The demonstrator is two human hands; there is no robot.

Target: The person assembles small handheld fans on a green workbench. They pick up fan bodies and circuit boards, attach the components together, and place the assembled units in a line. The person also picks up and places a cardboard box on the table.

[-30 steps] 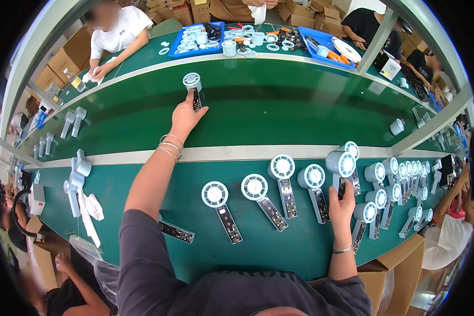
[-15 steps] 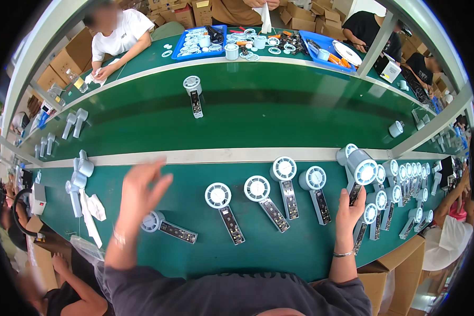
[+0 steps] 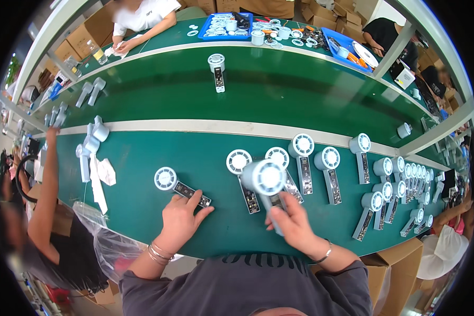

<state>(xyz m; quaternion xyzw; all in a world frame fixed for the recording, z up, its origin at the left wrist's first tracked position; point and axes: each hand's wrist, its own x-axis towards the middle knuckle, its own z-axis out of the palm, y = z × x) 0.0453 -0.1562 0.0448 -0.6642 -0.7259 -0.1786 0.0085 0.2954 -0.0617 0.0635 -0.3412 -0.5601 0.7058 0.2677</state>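
My right hand (image 3: 295, 224) is closed round the handle of a light-blue handheld fan (image 3: 268, 179), its round grille facing up. This fan is held above the table and partly covers two others, a fan (image 3: 239, 161) and another one (image 3: 277, 157). At the left, my left hand (image 3: 181, 218) is at the lower end of a lying fan's handle (image 3: 187, 190), index finger touching it and thumb apart. That handle is without a cover, so a dark circuit board shows. Farther right lie a fan (image 3: 303, 145) and another one (image 3: 330, 158), also with boards showing.
Several more fans (image 3: 373, 201) crowd the right side. Fan bodies (image 3: 91, 143) and white tissue (image 3: 106, 171) lie at the left. Beyond a pale rail (image 3: 195, 126), a green belt (image 3: 158, 79) carries another fan (image 3: 216, 63). A co-worker's arm (image 3: 45, 195) reaches across at the far left.
My right hand has brought the fan leftward from the right-hand group. My left hand has come down onto the leftmost fan's handle. The view has shifted, and a co-worker's arm now reaches toward the belt.
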